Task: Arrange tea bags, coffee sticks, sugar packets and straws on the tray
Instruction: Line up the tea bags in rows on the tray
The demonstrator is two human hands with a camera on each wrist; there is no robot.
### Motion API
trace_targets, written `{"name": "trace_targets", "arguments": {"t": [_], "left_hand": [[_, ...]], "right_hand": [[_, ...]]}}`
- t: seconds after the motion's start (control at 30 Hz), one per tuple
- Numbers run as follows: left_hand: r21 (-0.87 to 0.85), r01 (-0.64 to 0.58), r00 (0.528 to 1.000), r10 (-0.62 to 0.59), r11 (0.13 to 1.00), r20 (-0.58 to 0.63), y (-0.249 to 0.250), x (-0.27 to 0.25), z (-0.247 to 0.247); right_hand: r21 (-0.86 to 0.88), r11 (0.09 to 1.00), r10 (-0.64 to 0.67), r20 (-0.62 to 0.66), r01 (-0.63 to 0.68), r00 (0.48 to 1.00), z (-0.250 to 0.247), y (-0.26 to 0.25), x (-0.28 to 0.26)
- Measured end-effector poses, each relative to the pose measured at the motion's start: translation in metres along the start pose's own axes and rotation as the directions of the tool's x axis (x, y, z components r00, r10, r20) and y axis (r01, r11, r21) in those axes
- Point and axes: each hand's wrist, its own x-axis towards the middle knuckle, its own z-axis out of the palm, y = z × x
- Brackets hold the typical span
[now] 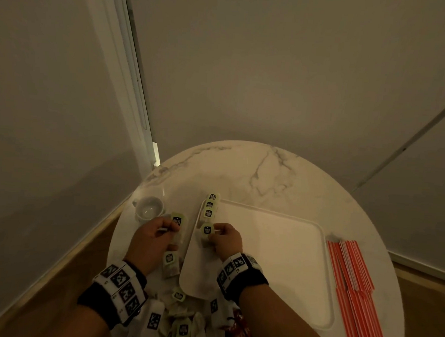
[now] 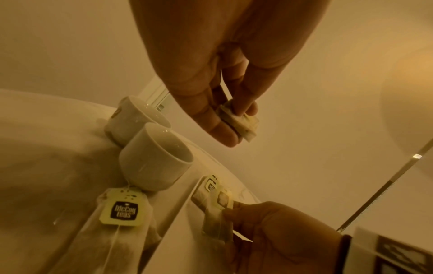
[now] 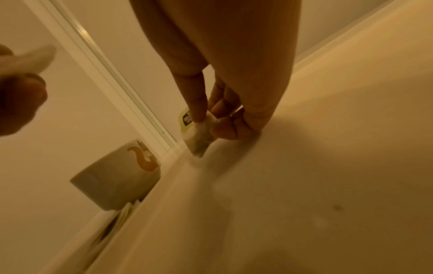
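A white tray (image 1: 276, 249) lies on the round marble table (image 1: 255, 170). Three tea bags (image 1: 209, 205) with green tags stand in a row along the tray's left rim. My right hand (image 1: 216, 233) pinches a fourth tea bag (image 1: 207, 232) at the near end of that row; in the right wrist view the right hand (image 3: 211, 124) holds this tea bag (image 3: 199, 140) down on the tray floor. My left hand (image 1: 169, 226) pinches another tea bag (image 1: 178, 221) just left of the tray, off the table; the left wrist view shows the left hand (image 2: 236, 122) holding this bag (image 2: 248, 126) folded.
Two white cups (image 1: 148, 208) stand left of the tray. Red straws (image 1: 352, 293) lie in a bundle along its right side. Several loose tea bags (image 1: 181, 319) and dark red packets (image 1: 237, 330) lie at the table's near edge. One tea bag (image 1: 170, 264) lies between my wrists.
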Motion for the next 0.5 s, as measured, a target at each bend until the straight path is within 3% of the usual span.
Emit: {"name": "trace_targets", "arguments": {"t": [0.2,0.4,0.5], "left_hand": [[0.006,-0.003,0.999,0.003,1.0,0.037,-0.003,0.002,0.001],[0.114,-0.097,0.995,0.093,0.989,0.046,-0.004,0.004,0.003],[0.126,-0.095,0.995,0.089,0.988,0.049,-0.006,0.005,0.004]], "right_hand": [[-0.063,0.997,-0.044,-0.101,0.038,0.994,0.016,-0.002,0.016],[-0.165,0.985,-0.073,-0.181,0.043,0.981,0.023,0.005,0.019],[-0.252,0.967,-0.093,-0.174,0.047,0.98,0.023,0.005,0.02]]}}
